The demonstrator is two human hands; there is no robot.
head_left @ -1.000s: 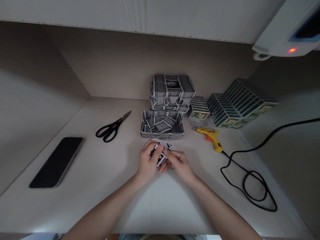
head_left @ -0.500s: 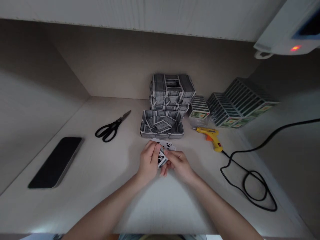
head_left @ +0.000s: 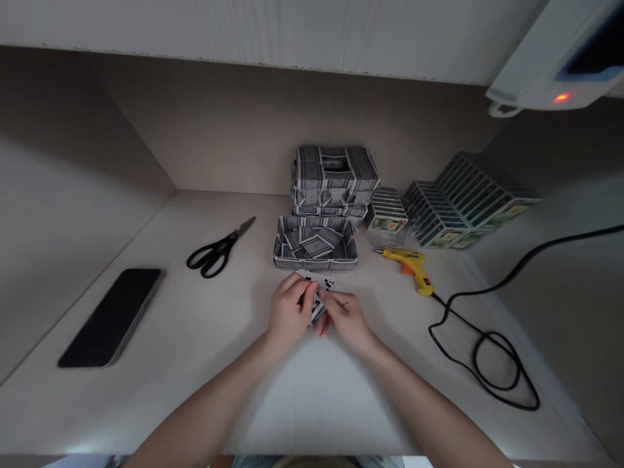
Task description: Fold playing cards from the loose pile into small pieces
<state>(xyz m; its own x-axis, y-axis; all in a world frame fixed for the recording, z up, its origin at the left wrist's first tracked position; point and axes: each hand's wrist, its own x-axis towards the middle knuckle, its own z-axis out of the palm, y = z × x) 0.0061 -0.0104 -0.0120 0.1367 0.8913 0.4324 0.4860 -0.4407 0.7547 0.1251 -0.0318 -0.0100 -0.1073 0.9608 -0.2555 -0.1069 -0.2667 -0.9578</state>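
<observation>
My left hand point(head_left: 288, 314) and my right hand point(head_left: 344, 316) meet over the middle of the white desk, both pinched on a small folded playing card point(head_left: 316, 307) held between them. Face-up playing cards point(head_left: 325, 283) lie on the desk just beyond my fingers. Right behind them stands an open tray made of folded cards point(head_left: 316, 244), with several folded card pieces inside. A taller stack of boxes made of cards point(head_left: 334, 179) rises behind the tray.
Black scissors point(head_left: 218, 249) and a dark phone point(head_left: 111, 316) lie to the left. A yellow glue gun point(head_left: 408, 264) lies to the right, its black cord point(head_left: 487, 351) looping toward the desk's right edge. Rows of card packs point(head_left: 458, 205) stand at the back right.
My hands have stayed in place, with only small finger movements on the folded card. The camera has shifted slightly.
</observation>
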